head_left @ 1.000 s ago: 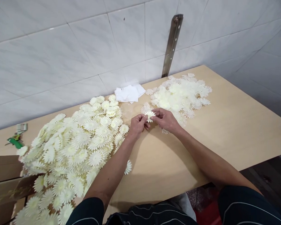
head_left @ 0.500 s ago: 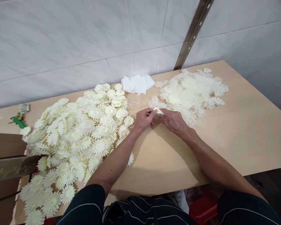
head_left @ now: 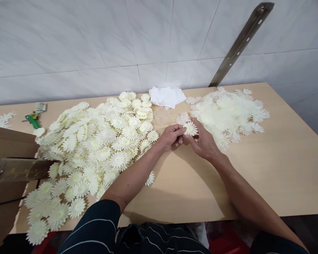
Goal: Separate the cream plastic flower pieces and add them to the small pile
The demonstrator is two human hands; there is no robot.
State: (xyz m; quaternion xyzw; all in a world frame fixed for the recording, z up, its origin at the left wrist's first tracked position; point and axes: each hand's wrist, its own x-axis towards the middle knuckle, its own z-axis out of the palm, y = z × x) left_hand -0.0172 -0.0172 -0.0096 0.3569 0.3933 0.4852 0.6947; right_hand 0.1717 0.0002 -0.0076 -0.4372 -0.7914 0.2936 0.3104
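Note:
A cream many-petalled artificial flower [head_left: 190,129] is held up between my two hands, its face turned toward me. My left hand [head_left: 171,137] pinches it at the left edge between thumb and fingers, with the other fingers curled in. Around its right side, my right hand [head_left: 203,141] grips it, with the thumb below and a finger reaching along the upper edge. To the left spreads a large heap of cream flowers [head_left: 106,135]. Just beyond my right hand lies a pile of paler flower pieces [head_left: 228,109].
White paper sheets [head_left: 167,97] lie by the wall, with a clear round disc [head_left: 161,113] in front. A green-handled tool [head_left: 33,121] rests at the far left. A cardboard box [head_left: 10,144] stands at the left edge. A metal upright [head_left: 238,47] leans against the tiles.
The flower in my hands has gone from edge-on and folded-looking to spread with its face showing. My right hand's fingers have opened out around it. The camera view has shifted slightly.

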